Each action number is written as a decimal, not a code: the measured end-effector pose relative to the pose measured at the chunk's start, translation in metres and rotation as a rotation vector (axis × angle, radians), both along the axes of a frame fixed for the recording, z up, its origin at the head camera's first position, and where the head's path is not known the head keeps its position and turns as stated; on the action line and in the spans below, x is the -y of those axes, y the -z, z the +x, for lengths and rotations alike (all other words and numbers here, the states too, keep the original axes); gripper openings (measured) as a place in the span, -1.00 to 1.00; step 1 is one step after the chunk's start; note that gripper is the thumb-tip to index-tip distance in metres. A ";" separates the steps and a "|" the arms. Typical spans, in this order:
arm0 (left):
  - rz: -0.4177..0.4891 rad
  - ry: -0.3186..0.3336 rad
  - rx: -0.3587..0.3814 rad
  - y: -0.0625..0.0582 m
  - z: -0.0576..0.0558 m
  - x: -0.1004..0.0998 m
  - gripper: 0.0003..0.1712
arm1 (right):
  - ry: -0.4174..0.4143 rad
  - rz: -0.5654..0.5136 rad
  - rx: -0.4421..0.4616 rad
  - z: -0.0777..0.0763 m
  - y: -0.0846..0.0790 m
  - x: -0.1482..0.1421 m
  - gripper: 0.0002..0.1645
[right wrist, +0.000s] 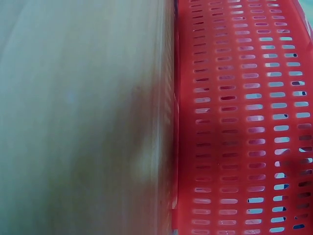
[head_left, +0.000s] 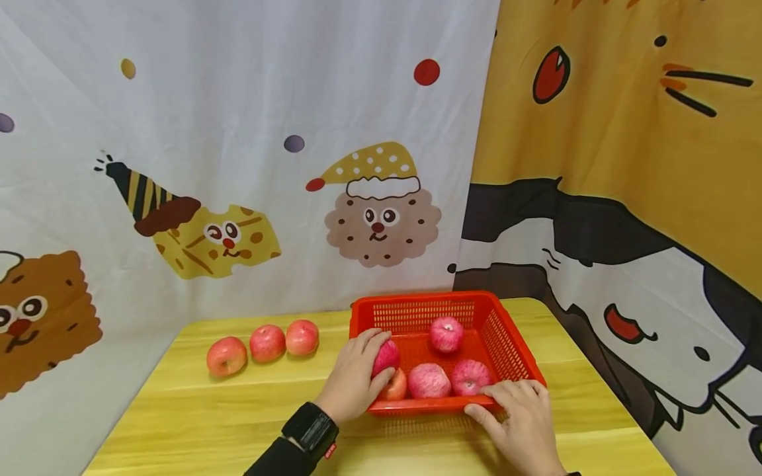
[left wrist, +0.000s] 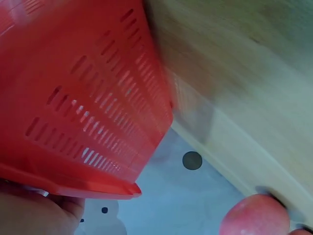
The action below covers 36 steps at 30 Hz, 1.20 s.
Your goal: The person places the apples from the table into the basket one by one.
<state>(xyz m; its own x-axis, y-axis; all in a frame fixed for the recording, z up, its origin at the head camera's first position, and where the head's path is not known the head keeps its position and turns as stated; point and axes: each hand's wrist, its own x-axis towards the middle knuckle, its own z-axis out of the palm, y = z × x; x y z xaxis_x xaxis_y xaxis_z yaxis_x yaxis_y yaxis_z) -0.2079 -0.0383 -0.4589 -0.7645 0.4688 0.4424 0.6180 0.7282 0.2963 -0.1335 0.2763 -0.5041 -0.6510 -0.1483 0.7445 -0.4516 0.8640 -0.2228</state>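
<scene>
A red plastic basket [head_left: 512, 337] with slotted walls stands on the table, several apples inside. At its left end my left hand [head_left: 357, 377] reaches over the rim and holds a dark pink apple [head_left: 387, 356], fingers on top. Just below that one lies an orange-red apple [head_left: 395, 387], partly covered by the thumb. My right hand [head_left: 520, 420] grips the front rim near the right corner, thumb outside and fingers over the edge. Beside those fingers sits a pink apple [head_left: 470, 378]; a paler apple [head_left: 430, 381] is left of it, and another apple [head_left: 446, 334] lies farther back.
Three apples stand outside the basket on the left: a near one [head_left: 226, 357], a middle one [head_left: 268, 343] and a right one [head_left: 302, 338]. The wood-patterned table [head_left: 238, 410] ends at a printed curtain [head_left: 238, 86] behind and on the right.
</scene>
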 end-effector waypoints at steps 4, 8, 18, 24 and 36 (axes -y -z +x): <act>-0.002 -0.008 0.026 0.000 -0.002 0.000 -0.19 | 0.004 0.001 0.009 0.000 -0.001 -0.002 -0.57; -0.003 -0.013 0.049 0.000 -0.001 0.000 -0.15 | 0.006 0.007 0.007 0.001 0.000 -0.003 -0.57; -0.012 -0.058 0.062 -0.001 0.002 -0.001 -0.21 | 0.012 0.013 0.007 0.001 0.001 -0.002 -0.57; -0.010 -0.066 0.034 -0.002 0.002 -0.001 -0.16 | 0.007 0.008 0.009 0.000 -0.001 -0.002 -0.57; -0.008 -0.066 0.032 -0.002 0.001 0.000 -0.11 | -0.016 0.008 -0.034 0.000 -0.004 0.000 -0.55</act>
<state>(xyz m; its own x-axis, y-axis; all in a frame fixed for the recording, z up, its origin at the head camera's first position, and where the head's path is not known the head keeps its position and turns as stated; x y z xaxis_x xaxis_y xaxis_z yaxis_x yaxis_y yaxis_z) -0.2067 -0.0384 -0.4567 -0.8076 0.4205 0.4134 0.5588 0.7696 0.3088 -0.1337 0.2760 -0.5006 -0.6228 -0.1643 0.7649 -0.4727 0.8581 -0.2005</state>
